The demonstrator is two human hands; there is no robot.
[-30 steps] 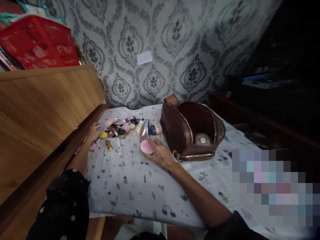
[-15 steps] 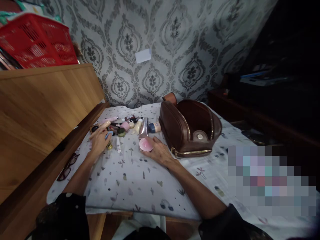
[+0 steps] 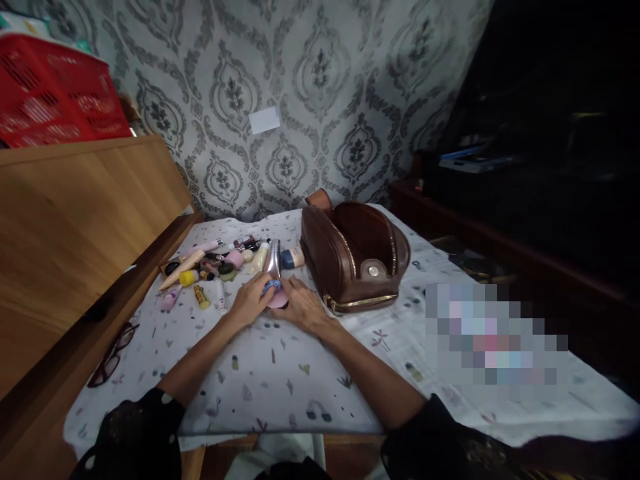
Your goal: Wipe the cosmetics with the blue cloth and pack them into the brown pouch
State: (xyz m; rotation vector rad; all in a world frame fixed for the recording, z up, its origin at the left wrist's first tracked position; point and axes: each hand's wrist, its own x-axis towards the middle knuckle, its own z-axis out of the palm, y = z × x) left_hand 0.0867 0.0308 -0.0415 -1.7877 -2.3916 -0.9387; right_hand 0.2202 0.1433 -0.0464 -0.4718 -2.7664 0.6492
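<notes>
My left hand [image 3: 248, 299] is closed on a small blue patterned item [image 3: 271, 286], whose kind I cannot make out. Right beside it, my right hand [image 3: 304, 305] grips a round pink container [image 3: 279, 300], partly covered by the fingers. The two hands meet over the cloth, with the blue item at the container's upper side. Just behind them lies a silver tube [image 3: 273, 257]. A blue-and-beige jar [image 3: 292, 258] sits between the tube and a brown leather bag [image 3: 327, 257], which stands unzipped at my right.
Several cosmetics lie at the left, among them a green jar [image 3: 227, 271], a white tube [image 3: 221, 297] and a gold-coloured bottle [image 3: 201, 297]. Dark-framed glasses [image 3: 114, 355] rest near the table's left edge. A red basket [image 3: 63, 93] stands on the wooden cabinet [image 3: 95, 200]. A blurred-out patch covers the right side.
My left hand has moved right with the blue item, from the cosmetics to the pink container. My right hand still holds the container. The camera view has shifted slightly.
</notes>
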